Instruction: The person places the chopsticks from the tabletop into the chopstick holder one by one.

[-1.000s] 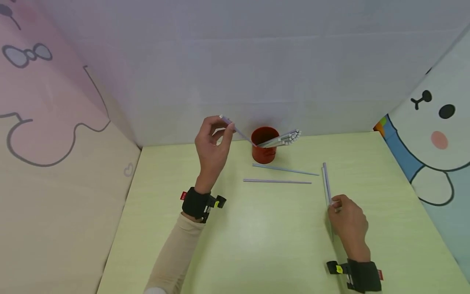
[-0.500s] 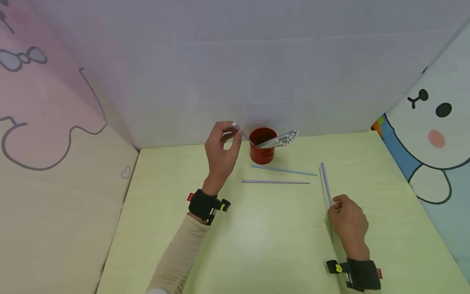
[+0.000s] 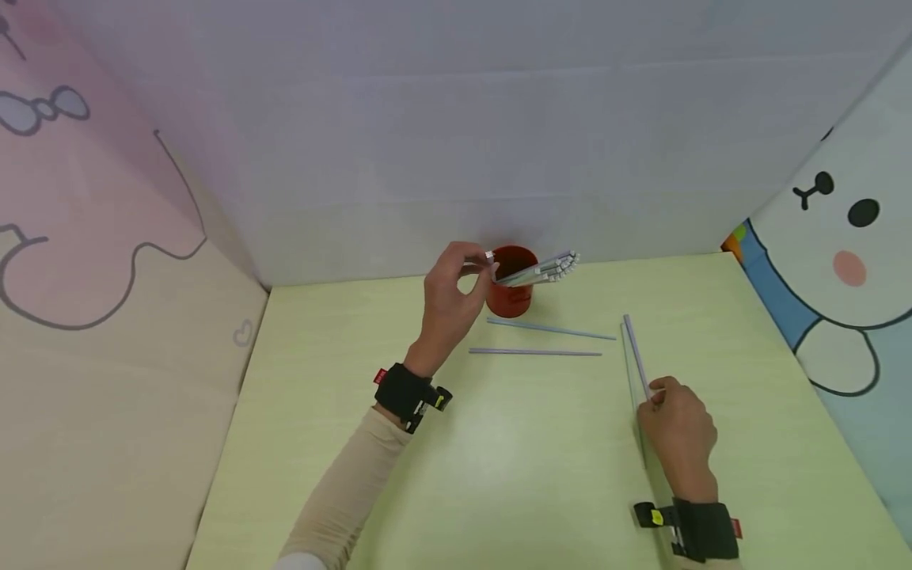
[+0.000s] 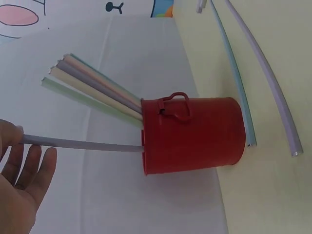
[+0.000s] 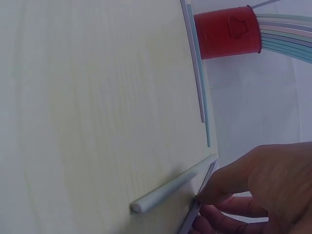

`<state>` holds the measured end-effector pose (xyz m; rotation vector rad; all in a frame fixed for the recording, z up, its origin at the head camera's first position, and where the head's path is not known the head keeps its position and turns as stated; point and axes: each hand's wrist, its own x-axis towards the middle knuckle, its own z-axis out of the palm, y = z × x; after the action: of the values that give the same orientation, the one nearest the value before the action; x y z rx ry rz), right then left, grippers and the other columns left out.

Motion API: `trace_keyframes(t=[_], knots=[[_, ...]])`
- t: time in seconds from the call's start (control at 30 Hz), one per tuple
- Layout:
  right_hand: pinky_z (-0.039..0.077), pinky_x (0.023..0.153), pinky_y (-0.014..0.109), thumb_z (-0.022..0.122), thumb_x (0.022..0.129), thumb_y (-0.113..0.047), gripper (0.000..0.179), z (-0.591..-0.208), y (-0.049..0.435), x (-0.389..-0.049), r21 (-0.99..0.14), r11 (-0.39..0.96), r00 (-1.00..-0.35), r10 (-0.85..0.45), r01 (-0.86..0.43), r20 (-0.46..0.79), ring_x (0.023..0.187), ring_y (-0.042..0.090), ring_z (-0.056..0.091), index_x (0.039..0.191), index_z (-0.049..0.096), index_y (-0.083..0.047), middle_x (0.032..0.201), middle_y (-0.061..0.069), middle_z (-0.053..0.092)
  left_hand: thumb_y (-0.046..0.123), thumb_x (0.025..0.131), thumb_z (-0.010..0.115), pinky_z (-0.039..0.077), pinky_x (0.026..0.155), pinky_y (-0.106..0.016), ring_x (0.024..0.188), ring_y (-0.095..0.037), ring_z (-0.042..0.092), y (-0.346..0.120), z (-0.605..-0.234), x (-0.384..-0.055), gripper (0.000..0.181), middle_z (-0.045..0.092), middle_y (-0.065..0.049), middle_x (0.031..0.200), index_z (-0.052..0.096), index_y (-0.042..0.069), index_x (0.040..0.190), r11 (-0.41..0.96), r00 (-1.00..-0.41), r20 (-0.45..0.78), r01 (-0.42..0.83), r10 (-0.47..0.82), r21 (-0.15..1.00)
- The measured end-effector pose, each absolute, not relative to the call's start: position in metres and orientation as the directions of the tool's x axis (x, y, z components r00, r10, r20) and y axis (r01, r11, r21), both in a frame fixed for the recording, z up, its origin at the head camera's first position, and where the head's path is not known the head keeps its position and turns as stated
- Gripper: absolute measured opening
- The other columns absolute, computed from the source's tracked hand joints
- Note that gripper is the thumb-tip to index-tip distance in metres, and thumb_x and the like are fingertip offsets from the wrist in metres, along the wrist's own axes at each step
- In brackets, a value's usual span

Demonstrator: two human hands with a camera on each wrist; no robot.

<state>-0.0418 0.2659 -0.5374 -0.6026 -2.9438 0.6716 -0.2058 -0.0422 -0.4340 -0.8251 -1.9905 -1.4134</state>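
A red mug (image 3: 510,300) stands at the back of the table, with a bundle of pastel chopsticks (image 3: 545,271) leaning out to the right. My left hand (image 3: 453,297) pinches a lavender chopstick (image 4: 83,144) near its upper end, and the other end reaches the mug's rim; whether it touches the inside is hidden. At the right, my right hand (image 3: 679,423) pinches another lavender chopstick (image 3: 636,352) with thumb and fingers. Beside that one lies a pale green chopstick (image 3: 629,364), apart from it at the far end in the head view.
In front of the mug, a blue chopstick (image 3: 552,328) and a lavender one (image 3: 534,351) lie crosswise on the pale yellow table (image 3: 484,475). A plain white wall (image 3: 442,142) rises behind the table, with printed cartoon panels at both sides.
My left hand has moved right to the mug, and its chopstick has swung steeper at the rim. My right hand has stayed nearly still with its chopstick.
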Motion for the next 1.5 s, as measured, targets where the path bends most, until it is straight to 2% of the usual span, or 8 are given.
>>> trace_keyframes(t=[0.2, 0.4, 0.67, 1.0, 1.27, 1.5], knots=[[0.039, 0.038, 0.033, 0.061, 0.083, -0.006, 0.027, -0.539, 0.266, -0.043, -0.429, 0.83, -0.919, 0.394, 0.358, -0.004, 0.062, 0.029, 0.059, 0.109, 0.063, 0.002, 0.086, 0.016, 0.065, -0.002, 0.087, 0.068, 0.057, 0.081, -0.03, 0.092, -0.015, 0.063, -0.037, -0.446, -0.205, 0.019, 0.062, -0.008, 0.101, 0.061, 0.004, 0.104, 0.267, -0.667, 0.713, 0.743, 0.215, 0.614], [0.04, 0.038, 0.035, 0.061, 0.082, -0.006, 0.028, -0.539, 0.265, -0.044, -0.428, 0.824, -0.916, 0.401, 0.37, -0.021, 0.063, 0.03, 0.06, 0.109, 0.062, 0.003, 0.087, 0.016, 0.065, 0.001, 0.088, 0.068, 0.057, 0.079, -0.032, 0.087, -0.013, 0.061, -0.036, -0.455, -0.203, 0.016, 0.061, -0.007, 0.101, 0.062, 0.003, 0.103, 0.274, -0.679, 0.691, 0.733, 0.246, 0.623], [0.045, 0.041, 0.04, 0.06, 0.08, -0.007, 0.028, -0.536, 0.269, -0.045, -0.421, 0.833, -0.925, 0.379, 0.359, -0.039, 0.065, 0.034, 0.063, 0.106, 0.062, 0.004, 0.088, 0.021, 0.068, 0.003, 0.087, 0.071, 0.058, 0.079, -0.034, 0.088, -0.015, 0.061, -0.039, -0.461, -0.193, 0.018, 0.062, -0.008, 0.101, 0.064, 0.001, 0.104, 0.285, -0.711, 0.669, 0.702, 0.217, 0.653], [0.041, 0.044, 0.034, 0.063, 0.079, -0.01, 0.025, -0.531, 0.273, -0.043, -0.426, 0.812, -0.915, 0.379, 0.4, -0.136, 0.067, 0.029, 0.062, 0.102, 0.063, 0.001, 0.088, 0.017, 0.069, -0.01, 0.084, 0.069, 0.058, 0.075, -0.046, 0.089, -0.028, 0.063, -0.041, -0.452, -0.162, 0.02, 0.063, -0.019, 0.099, 0.062, -0.007, 0.103, 0.247, -0.756, 0.633, 0.654, 0.166, 0.715], [0.041, 0.045, 0.032, 0.067, 0.079, -0.008, 0.024, -0.527, 0.273, -0.04, -0.441, 0.807, -0.92, 0.356, 0.392, -0.166, 0.065, 0.027, 0.061, 0.099, 0.062, 0.004, 0.086, 0.017, 0.066, -0.007, 0.085, 0.069, 0.058, 0.077, -0.037, 0.091, -0.016, 0.064, -0.046, -0.481, -0.163, 0.023, 0.065, -0.008, 0.101, 0.064, 0.002, 0.106, 0.266, -0.798, 0.575, 0.603, 0.18, 0.752], [0.042, 0.048, 0.029, 0.07, 0.078, -0.011, 0.03, -0.52, 0.268, -0.038, -0.514, 0.779, -0.933, 0.299, 0.359, -0.198, 0.072, 0.027, 0.063, 0.103, 0.061, 0.002, 0.092, 0.018, 0.068, -0.015, 0.083, 0.067, 0.059, 0.072, -0.044, 0.087, -0.029, 0.065, -0.047, -0.464, -0.151, 0.021, 0.066, -0.019, 0.097, 0.064, -0.007, 0.103, 0.24, -0.805, 0.571, 0.593, 0.158, 0.769]])
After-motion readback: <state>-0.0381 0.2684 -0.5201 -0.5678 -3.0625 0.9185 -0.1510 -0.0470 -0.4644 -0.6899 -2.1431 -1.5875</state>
